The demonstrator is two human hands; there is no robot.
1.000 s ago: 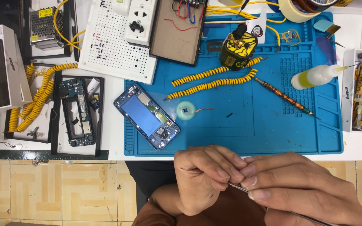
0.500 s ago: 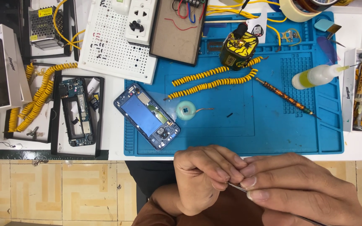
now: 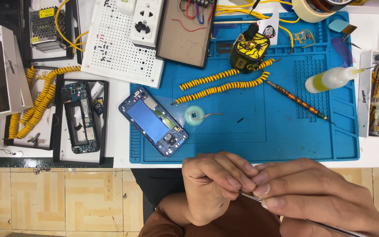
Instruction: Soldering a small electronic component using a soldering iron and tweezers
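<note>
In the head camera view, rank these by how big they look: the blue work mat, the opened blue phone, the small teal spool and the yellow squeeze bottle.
1. blue work mat
2. opened blue phone
3. yellow squeeze bottle
4. small teal spool

All lie on the same bench, so nearness hardly skews this.

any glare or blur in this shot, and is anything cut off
Head view: even light, sharp on the blue mat; mild sheen on the opened phone; left hand and right hand slightly soft; the thin metal tool runs off the bottom edge.
</note>
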